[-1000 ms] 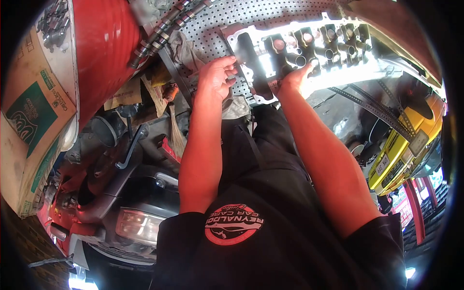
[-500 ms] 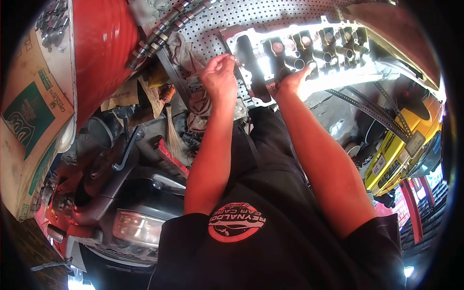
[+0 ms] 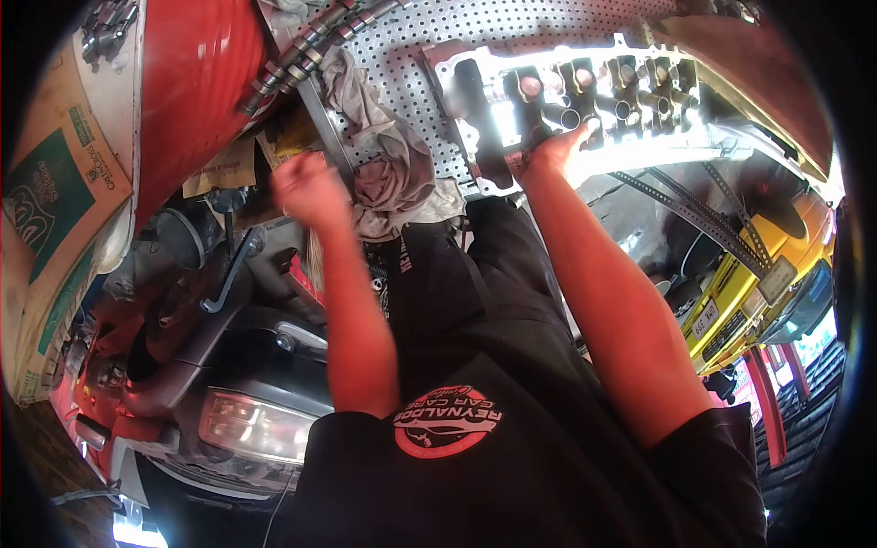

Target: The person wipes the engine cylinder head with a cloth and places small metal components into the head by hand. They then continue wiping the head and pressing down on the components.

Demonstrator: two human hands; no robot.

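Observation:
A long metal cylinder head (image 3: 484, 151) with a row of round ports lies on a perforated metal surface (image 3: 438, 36). My right hand (image 3: 553, 155) grips its near edge, thumb over the top and the other fingers hidden. To the left, away from the head, my left hand (image 3: 312, 190) is raised and blurred, its fingers curled closed. Whatever it holds, if anything, cannot be made out. Beside it lies a crumpled grey rag (image 3: 393, 173), draped over the edge of the perforated surface.
Camshafts (image 3: 297, 59) rest across the upper left by a red drum (image 3: 196, 100). A cardboard box (image 3: 68, 192) stands far left. Below are a car headlight (image 3: 256, 425) and dark bumper. Slotted metal bars (image 3: 685, 215) and a yellow vehicle (image 3: 731, 292) are at right.
My left hand has moved left and down from the end of the cylinder head, past the rag. My right hand keeps its grip on the cylinder head.

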